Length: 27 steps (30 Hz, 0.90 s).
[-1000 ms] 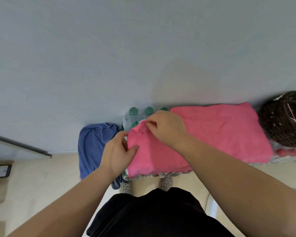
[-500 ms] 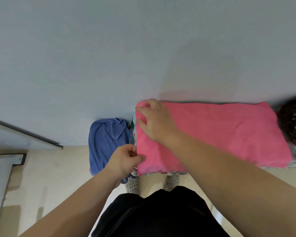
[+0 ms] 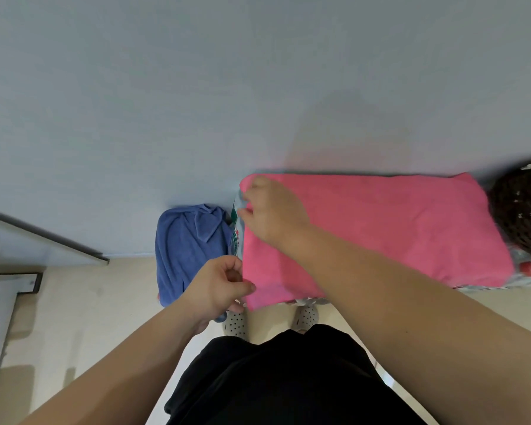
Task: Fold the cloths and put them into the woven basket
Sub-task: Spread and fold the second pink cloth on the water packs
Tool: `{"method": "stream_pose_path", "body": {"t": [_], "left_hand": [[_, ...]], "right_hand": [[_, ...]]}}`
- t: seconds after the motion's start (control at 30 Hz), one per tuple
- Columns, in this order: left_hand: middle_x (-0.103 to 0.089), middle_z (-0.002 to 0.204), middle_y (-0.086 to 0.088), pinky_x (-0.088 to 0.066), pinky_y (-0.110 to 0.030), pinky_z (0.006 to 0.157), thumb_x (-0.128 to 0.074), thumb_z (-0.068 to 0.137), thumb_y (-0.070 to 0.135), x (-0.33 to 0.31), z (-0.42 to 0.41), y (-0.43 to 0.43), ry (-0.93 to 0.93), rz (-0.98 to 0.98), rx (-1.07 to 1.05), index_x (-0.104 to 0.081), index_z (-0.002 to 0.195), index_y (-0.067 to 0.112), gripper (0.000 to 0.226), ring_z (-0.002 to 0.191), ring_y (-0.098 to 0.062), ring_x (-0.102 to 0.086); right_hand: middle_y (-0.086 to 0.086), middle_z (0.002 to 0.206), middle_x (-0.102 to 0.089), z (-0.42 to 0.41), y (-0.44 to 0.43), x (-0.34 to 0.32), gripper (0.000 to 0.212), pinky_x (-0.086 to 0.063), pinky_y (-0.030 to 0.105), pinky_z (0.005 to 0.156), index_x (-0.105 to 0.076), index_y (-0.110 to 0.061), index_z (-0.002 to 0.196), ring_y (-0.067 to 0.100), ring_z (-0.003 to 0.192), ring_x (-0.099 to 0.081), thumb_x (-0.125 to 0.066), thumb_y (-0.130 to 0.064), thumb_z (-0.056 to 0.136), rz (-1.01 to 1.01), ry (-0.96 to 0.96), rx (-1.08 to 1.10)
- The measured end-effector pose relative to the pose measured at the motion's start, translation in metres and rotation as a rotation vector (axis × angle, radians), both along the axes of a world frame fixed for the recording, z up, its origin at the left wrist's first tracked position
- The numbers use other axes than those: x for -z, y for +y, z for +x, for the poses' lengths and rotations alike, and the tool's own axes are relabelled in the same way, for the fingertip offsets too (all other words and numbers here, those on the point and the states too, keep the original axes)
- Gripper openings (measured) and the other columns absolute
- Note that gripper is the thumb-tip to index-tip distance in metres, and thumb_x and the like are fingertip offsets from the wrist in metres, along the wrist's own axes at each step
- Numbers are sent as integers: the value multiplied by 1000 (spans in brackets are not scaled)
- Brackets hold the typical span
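While the pink cloth (image 3: 396, 228) lies flat at centre, the right hand (image 3: 270, 210) grips its upper-left corner and the left hand (image 3: 218, 289) pinches its lower-left edge.

You see two cloths: one pink terry cloth (image 3: 380, 228) at 3 o'clock and one blue terry cloth (image 3: 187, 243) at 8 o'clock. One dark woven basket (image 3: 521, 219), far 3 o'clock. Two hands: left hand (image 3: 218, 286), right hand (image 3: 273, 210). Two white dotted shoes (image 3: 235, 323), 6 o'clock.
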<state>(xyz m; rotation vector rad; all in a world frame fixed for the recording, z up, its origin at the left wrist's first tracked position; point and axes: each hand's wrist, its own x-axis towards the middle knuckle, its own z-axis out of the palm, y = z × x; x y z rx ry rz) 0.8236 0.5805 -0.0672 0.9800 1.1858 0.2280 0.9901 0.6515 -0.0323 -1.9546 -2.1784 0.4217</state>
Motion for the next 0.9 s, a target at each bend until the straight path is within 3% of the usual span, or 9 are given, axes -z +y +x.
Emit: {"method": "stream_pose_path", "body": {"t": [0.07,0.13,0.23,0.37,0.43,0.53,0.6,0.8,0.9], "left_hand": [[-67,78,-18,-47,-56,74,-79,71,17,-3,1,0,-30,17,-17,-63,90,10,26,68,-42,-69],[-66,79,-18,-42,-56,72,-79,67,19,-8,2,1,-84,21,-13,-63,91,12,30,70,-45,-68],[-63,84,-32,-54,-61,74,-76,70,8,-22,11,1,-202,67,-3,-63,96,5,29,72,-49,-64],[-61,75,-23,-55,-33,59,-71,78,-5,-38,29,0,-320,94,68,-61,96,0,21,61,-24,-58],[-60,70,-18,-52,-27,56,-66,82,-13,-44,42,-2,-353,104,107,-60,94,0,19,55,-19,-57],[-59,63,-12,-51,-24,51,-62,83,-18,-52,69,-6,-358,116,143,-57,89,2,22,50,-15,-57],[-58,63,-11,-52,-25,49,-63,83,-18,-56,91,-8,-350,132,144,-58,90,4,23,50,-17,-57],[-60,73,-19,-53,-29,51,-68,79,-8,-62,166,-20,-303,167,80,-65,99,6,25,58,-28,-56],[-58,71,-18,-52,-29,50,-68,82,-9,-65,209,-31,-267,172,88,-63,102,5,25,50,-24,-57]], "right_hand": [[-6,80,-58,5,1,-9,25,-33,27,66,-64,-11,76,5,69,-50,-72,-33,83,17,153,158],[-7,66,-63,13,3,-12,28,-31,22,59,-69,-9,66,0,59,-50,-79,-33,76,-6,295,353],[-9,70,-65,26,6,-13,17,-40,22,63,-65,-20,65,2,63,-56,-81,-20,70,-36,447,572],[-9,76,-65,48,4,-11,13,-52,27,75,-70,-16,91,10,72,-62,-73,-16,78,-34,544,651],[-3,80,-72,62,0,-9,15,-56,35,79,-75,-15,93,14,77,-67,-69,-14,78,-8,585,667],[-7,64,-66,90,-8,-8,8,-52,33,64,-74,-16,75,7,58,-58,-68,-14,80,19,663,713],[-7,59,-62,111,-13,-11,14,-50,37,61,-69,-19,68,9,56,-54,-68,-16,82,30,736,772],[-2,66,-59,178,-38,-25,11,-41,27,58,-71,-7,80,10,59,-48,-65,-13,87,84,843,842],[-4,69,-61,214,-48,-28,12,-44,21,56,-69,-9,91,2,53,-51,-61,-2,85,114,858,834]]}}
